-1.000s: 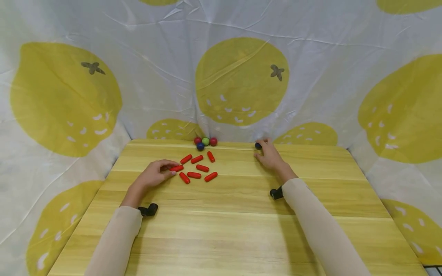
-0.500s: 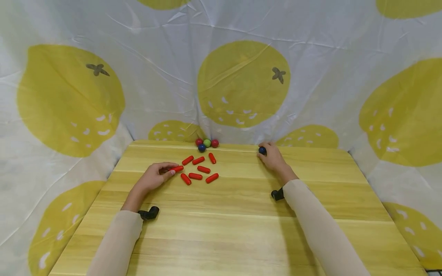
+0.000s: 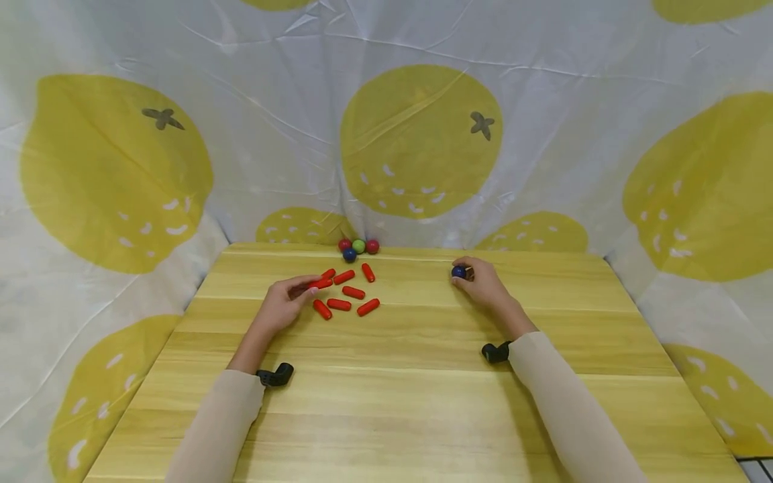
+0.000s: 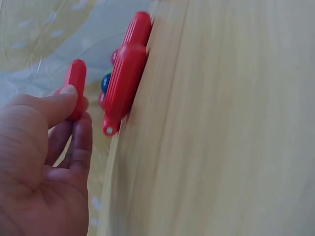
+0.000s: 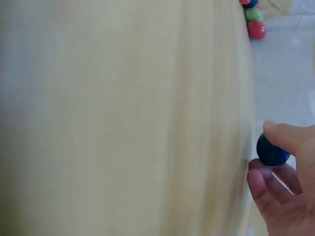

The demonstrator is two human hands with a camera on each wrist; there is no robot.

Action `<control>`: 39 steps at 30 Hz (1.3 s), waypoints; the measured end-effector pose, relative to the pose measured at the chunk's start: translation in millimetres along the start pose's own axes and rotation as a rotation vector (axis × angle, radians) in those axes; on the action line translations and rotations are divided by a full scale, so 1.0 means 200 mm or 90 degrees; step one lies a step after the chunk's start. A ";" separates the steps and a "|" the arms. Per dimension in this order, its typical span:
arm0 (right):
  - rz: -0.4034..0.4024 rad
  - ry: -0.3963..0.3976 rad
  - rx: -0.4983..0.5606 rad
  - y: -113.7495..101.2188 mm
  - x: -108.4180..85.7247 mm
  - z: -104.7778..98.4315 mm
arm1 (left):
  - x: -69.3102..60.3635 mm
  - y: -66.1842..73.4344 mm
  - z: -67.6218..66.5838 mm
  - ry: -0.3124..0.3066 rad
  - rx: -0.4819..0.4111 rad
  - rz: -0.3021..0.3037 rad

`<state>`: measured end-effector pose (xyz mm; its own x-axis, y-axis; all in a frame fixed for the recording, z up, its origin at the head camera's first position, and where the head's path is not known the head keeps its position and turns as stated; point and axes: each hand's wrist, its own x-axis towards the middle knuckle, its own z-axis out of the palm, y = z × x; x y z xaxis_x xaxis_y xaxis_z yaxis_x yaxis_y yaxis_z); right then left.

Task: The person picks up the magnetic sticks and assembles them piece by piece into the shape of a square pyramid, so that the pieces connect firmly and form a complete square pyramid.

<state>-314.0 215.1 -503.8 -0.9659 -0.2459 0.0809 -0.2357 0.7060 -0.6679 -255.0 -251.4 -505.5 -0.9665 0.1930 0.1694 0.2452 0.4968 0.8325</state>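
Between thumb and fingers, my left hand pinches a short red ridged rod, raised off the table in the left wrist view. Close by on the wood lie several matching red rods, one partly hidden behind the held one. Over to the right, my right hand pinches a dark blue ball by thumb and fingers. In the right wrist view that ball is partly covered by the thumb.
At the table's back edge a cluster of balls touches the curtain: a blue ball, a green ball and two red-pink ones. The lemon-print curtain rises behind and beside the wooden table.
My left hand has lifted a red rod and moved it right and farther back. My right hand has drawn the blue ball away from the back edge, toward me.
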 end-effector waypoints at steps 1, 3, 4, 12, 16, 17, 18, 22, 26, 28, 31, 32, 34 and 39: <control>-0.001 0.000 0.005 0.00 -0.02 0.00 | 0.01 0.02 0.02 0.000 -0.003 0.003; -0.007 0.002 0.012 0.00 -0.05 -0.01 | 0.02 0.05 0.06 -0.004 -0.014 0.000; -0.010 0.003 0.015 0.00 -0.06 -0.01 | 0.02 0.07 0.08 -0.003 -0.021 -0.004; -0.012 0.017 0.100 0.00 -0.14 0.03 | 0.05 0.18 0.26 -0.018 -0.092 -0.001; -0.026 0.032 0.145 -0.02 -0.17 0.06 | 0.07 0.23 0.34 -0.008 -0.073 0.020; -0.028 0.035 0.153 -0.02 -0.18 0.07 | 0.07 0.24 0.36 -0.006 -0.065 0.023; -0.029 0.038 0.160 -0.03 -0.18 0.08 | 0.08 0.26 0.38 -0.009 -0.065 0.023; -0.027 0.045 0.174 -0.04 -0.20 0.12 | 0.10 0.30 0.46 -0.004 -0.061 0.022; -0.026 0.046 0.188 -0.05 -0.21 0.15 | 0.12 0.34 0.53 0.005 -0.046 0.023; -0.030 0.045 0.202 -0.06 -0.22 0.16 | 0.12 0.36 0.57 0.002 -0.036 0.025; -0.041 0.038 0.216 -0.06 -0.23 0.17 | 0.13 0.40 0.62 -0.002 -0.025 0.026; -0.046 0.032 0.220 -0.07 -0.24 0.18 | 0.13 0.40 0.64 -0.004 -0.022 0.025; -0.052 0.017 0.224 -0.08 -0.24 0.19 | 0.13 0.42 0.66 -0.008 -0.020 0.028; -0.072 0.001 0.232 -0.12 -0.25 0.20 | 0.14 0.45 0.72 -0.023 -0.016 0.042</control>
<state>-255.8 183.1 -522.1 -0.9363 -0.3070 0.1706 -0.2878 0.3923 -0.8737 -249.7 -79.7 -502.6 -0.9445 0.2561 0.2058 0.3064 0.4607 0.8330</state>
